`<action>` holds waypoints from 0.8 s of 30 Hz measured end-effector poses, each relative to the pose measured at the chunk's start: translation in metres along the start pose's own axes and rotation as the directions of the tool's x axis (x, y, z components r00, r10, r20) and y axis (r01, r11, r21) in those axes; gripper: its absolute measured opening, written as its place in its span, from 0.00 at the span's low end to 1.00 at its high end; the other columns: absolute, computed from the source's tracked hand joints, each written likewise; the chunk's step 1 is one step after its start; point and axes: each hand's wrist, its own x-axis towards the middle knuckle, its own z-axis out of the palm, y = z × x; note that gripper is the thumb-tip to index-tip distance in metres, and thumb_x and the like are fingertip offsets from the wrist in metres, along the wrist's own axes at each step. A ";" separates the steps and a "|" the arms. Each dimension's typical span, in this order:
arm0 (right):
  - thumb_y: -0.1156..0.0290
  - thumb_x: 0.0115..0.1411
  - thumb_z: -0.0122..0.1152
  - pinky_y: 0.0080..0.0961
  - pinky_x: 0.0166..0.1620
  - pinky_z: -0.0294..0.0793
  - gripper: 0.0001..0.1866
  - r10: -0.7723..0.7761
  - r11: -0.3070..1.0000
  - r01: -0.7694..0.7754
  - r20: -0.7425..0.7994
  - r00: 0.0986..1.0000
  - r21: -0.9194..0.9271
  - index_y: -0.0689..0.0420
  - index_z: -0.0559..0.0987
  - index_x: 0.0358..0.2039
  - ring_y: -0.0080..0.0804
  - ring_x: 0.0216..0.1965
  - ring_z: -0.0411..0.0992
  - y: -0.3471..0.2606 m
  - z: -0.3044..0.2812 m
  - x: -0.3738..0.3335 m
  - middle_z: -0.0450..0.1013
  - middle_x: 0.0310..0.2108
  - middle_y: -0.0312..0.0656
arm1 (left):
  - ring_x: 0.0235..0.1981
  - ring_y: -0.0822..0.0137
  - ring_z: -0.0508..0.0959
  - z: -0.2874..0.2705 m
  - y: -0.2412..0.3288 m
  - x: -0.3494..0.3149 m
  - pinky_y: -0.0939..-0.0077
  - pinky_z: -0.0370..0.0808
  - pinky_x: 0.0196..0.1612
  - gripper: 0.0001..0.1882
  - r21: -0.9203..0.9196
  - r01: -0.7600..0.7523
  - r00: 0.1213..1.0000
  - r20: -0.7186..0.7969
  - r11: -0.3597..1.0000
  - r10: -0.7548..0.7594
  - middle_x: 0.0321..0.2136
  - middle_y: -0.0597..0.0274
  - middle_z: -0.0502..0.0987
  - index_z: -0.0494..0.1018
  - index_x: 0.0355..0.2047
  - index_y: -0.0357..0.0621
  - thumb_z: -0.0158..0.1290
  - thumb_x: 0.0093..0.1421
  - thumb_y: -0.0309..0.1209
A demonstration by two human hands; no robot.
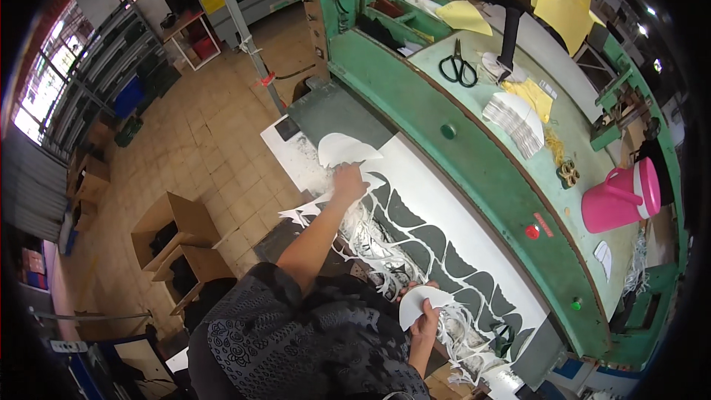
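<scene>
My left hand (348, 184) reaches out to the far end of the work surface, its fingers curled at the lower edge of a white rounded cut piece (346, 148). Close to my body, my right hand (423, 326) grips another white half-round piece (419, 305), thumb on top. Between the hands stretches a tangled web of white offcut strips (381, 248). Beside it lies a white sheet (452, 204), cut into wavy outlines, with the dark green cutting board (422, 241) showing through the gaps.
A green press beam (452, 133) runs along the right. On its top are black scissors (458, 70), a stack of white pieces (516, 122), yellow cards (563, 4) and a pink jug (615, 204). Open cardboard boxes (174, 233) stand on the tiled floor at left.
</scene>
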 end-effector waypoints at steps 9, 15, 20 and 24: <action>0.60 0.61 0.72 0.49 0.53 0.80 0.34 -0.141 0.990 0.137 -0.158 0.977 -0.038 0.52 0.66 0.62 0.57 0.49 0.79 -0.007 -0.021 -0.023 0.75 0.51 0.57 | 0.57 0.45 0.71 -0.006 0.000 -0.048 0.48 0.71 0.58 0.38 -0.023 -0.082 0.996 -0.043 0.996 0.081 0.54 0.49 0.71 0.75 0.56 0.42 0.73 0.45 0.41; 0.55 0.62 0.70 0.46 0.54 0.79 0.33 -0.211 0.975 0.192 -0.197 0.957 -0.112 0.54 0.66 0.61 0.55 0.50 0.78 -0.011 -0.026 -0.035 0.75 0.52 0.56 | 0.52 0.44 0.77 -0.001 -0.003 -0.014 0.51 0.73 0.58 0.31 -0.196 -0.230 0.972 0.008 0.953 0.237 0.45 0.45 0.80 0.78 0.52 0.39 0.71 0.49 0.38; 0.55 0.61 0.71 0.45 0.54 0.78 0.34 -0.229 0.973 0.208 -0.274 0.934 -0.102 0.54 0.67 0.61 0.54 0.50 0.77 -0.008 -0.031 -0.049 0.75 0.52 0.55 | 0.54 0.43 0.78 -0.013 -0.020 0.062 0.53 0.74 0.59 0.34 -0.210 -0.238 0.971 -0.063 0.948 0.229 0.47 0.44 0.81 0.78 0.52 0.40 0.73 0.47 0.41; 0.55 0.60 0.72 0.45 0.55 0.78 0.35 -0.260 0.953 0.209 -0.244 0.934 -0.217 0.54 0.67 0.62 0.53 0.52 0.77 -0.013 -0.024 -0.060 0.75 0.53 0.56 | 0.54 0.42 0.78 -0.010 -0.018 0.074 0.54 0.74 0.60 0.40 -0.001 -0.122 0.991 -0.050 0.993 0.122 0.50 0.42 0.79 0.73 0.57 0.39 0.73 0.46 0.43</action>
